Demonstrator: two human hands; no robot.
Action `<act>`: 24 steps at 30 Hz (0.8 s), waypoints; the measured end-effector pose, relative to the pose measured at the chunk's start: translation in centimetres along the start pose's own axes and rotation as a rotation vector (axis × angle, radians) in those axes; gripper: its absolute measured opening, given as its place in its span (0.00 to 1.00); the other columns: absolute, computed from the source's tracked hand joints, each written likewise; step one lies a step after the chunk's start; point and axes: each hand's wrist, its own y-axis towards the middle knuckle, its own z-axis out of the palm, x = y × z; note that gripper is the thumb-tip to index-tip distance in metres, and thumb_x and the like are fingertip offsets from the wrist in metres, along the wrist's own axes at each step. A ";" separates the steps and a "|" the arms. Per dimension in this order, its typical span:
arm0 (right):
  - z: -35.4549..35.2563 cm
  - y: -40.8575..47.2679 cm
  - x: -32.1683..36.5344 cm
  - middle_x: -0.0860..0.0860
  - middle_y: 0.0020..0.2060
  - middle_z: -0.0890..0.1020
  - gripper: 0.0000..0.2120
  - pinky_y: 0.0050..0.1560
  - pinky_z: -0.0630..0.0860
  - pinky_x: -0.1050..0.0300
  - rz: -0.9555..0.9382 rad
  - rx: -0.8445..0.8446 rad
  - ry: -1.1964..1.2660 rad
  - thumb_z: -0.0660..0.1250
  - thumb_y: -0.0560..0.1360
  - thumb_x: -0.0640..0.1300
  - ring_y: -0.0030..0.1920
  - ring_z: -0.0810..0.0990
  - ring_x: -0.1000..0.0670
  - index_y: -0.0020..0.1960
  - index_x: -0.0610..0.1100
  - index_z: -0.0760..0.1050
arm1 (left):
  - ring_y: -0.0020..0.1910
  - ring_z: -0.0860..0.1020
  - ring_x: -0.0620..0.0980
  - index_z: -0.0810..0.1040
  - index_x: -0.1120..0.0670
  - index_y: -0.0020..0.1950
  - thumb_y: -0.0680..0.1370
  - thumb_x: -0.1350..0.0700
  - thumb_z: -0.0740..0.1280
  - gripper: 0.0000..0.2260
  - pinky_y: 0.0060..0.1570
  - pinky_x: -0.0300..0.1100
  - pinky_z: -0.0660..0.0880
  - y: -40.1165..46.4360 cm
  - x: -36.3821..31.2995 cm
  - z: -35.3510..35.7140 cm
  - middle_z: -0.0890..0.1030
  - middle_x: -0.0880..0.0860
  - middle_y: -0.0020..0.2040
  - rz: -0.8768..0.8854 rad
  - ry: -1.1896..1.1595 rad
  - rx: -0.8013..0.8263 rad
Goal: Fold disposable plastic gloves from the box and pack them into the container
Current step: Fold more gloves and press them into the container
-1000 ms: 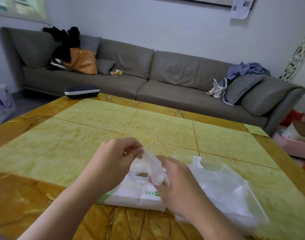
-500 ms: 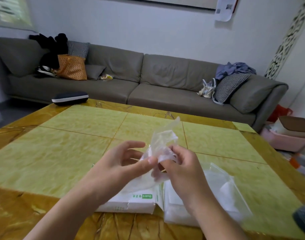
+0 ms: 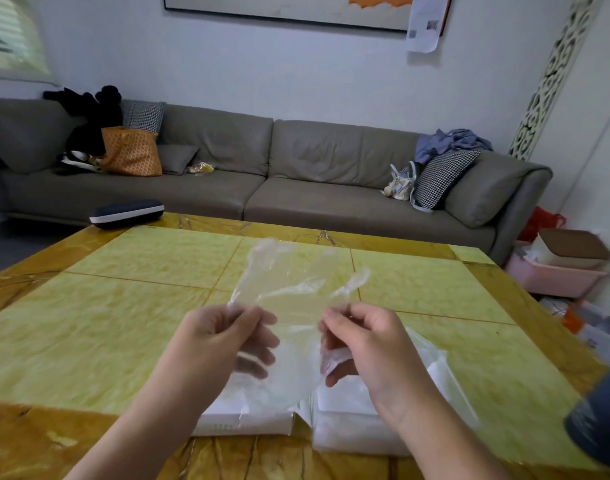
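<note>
1. My left hand [image 3: 224, 336] pinches one edge of the clear glove [image 3: 289, 306] between thumb and forefinger; my right hand [image 3: 362, 341] pinches the opposite edge the same way. Both hands are grasping the film, held apart above the table [image 3: 123, 323].

2. The glove hangs stretched between my hands in the air, its finger ends pointing away from me and partly stuck together. I judge this to be the spreading step before the first fold.

3. To do it well, I should keep the pinches light and pull sideways evenly, so the thin film flattens without tearing. A small shake may free the clinging fingers.

4. I would lay it flat on the table before creasing; folding it in mid-air will likely leave it crumpled.

5. Below my wrists sits the white glove box [image 3: 248, 419], and just beside it on my right the clear container [image 3: 359, 431], mostly hidden by my forearm. Both are near, so the folded piece has a short way to go.
</note>
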 end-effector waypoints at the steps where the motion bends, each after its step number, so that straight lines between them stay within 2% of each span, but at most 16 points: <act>1: -0.2 0.0 0.0 0.42 0.34 0.81 0.13 0.31 0.79 0.51 -0.014 -0.039 0.014 0.68 0.83 0.40 0.32 0.81 0.42 0.42 0.38 0.82 | 0.35 0.83 0.59 0.84 0.64 0.49 0.84 0.60 0.63 0.12 0.37 0.52 0.83 0.0 0.0 0.0 0.84 0.65 0.40 0.002 -0.017 0.005; 4: -0.5 -0.1 0.3 0.40 0.36 0.81 0.13 0.31 0.78 0.50 -0.021 -0.100 0.090 0.66 0.83 0.40 0.32 0.81 0.41 0.43 0.36 0.81 | 0.34 0.82 0.59 0.84 0.64 0.50 0.84 0.59 0.63 0.12 0.34 0.51 0.82 0.1 0.3 0.2 0.84 0.65 0.39 0.020 -0.041 0.012; 8: -0.6 -0.5 0.9 0.40 0.39 0.85 0.12 0.35 0.81 0.48 0.013 -0.046 0.089 0.71 0.81 0.45 0.35 0.85 0.40 0.49 0.35 0.81 | 0.33 0.82 0.61 0.83 0.63 0.49 0.84 0.60 0.63 0.11 0.34 0.53 0.82 0.0 0.5 0.7 0.83 0.64 0.38 0.074 0.035 0.056; 15: -2.6 0.0 1.2 0.43 0.30 0.80 0.09 0.31 0.79 0.51 -0.106 -0.329 0.168 0.67 0.83 0.40 0.30 0.81 0.42 0.48 0.35 0.82 | 0.29 0.80 0.62 0.84 0.62 0.48 0.84 0.62 0.63 0.11 0.31 0.51 0.80 -0.3 0.3 0.6 0.83 0.64 0.36 0.112 0.089 0.075; 18: -2.8 -0.2 1.4 0.41 0.34 0.83 0.06 0.34 0.82 0.50 -0.111 -0.320 0.215 0.69 0.82 0.38 0.34 0.83 0.41 0.50 0.35 0.82 | 0.28 0.79 0.61 0.83 0.63 0.48 0.84 0.62 0.63 0.11 0.29 0.49 0.79 -0.4 0.3 0.7 0.82 0.64 0.36 0.116 0.092 0.077; 21: -3.1 -0.4 1.5 0.39 0.41 0.86 0.05 0.38 0.83 0.51 -0.067 -0.192 0.187 0.73 0.79 0.37 0.41 0.87 0.42 0.53 0.37 0.82 | 0.28 0.79 0.61 0.83 0.63 0.49 0.84 0.63 0.62 0.10 0.28 0.49 0.78 -0.4 0.5 0.9 0.82 0.64 0.36 0.118 0.098 0.085; 24: -3.7 0.0 1.2 0.38 0.40 0.85 0.07 0.36 0.83 0.52 -0.073 -0.232 0.174 0.74 0.76 0.31 0.37 0.85 0.42 0.53 0.36 0.82 | 0.27 0.79 0.60 0.83 0.62 0.48 0.84 0.64 0.62 0.11 0.28 0.49 0.78 -0.3 0.5 0.9 0.82 0.63 0.36 0.133 0.117 0.083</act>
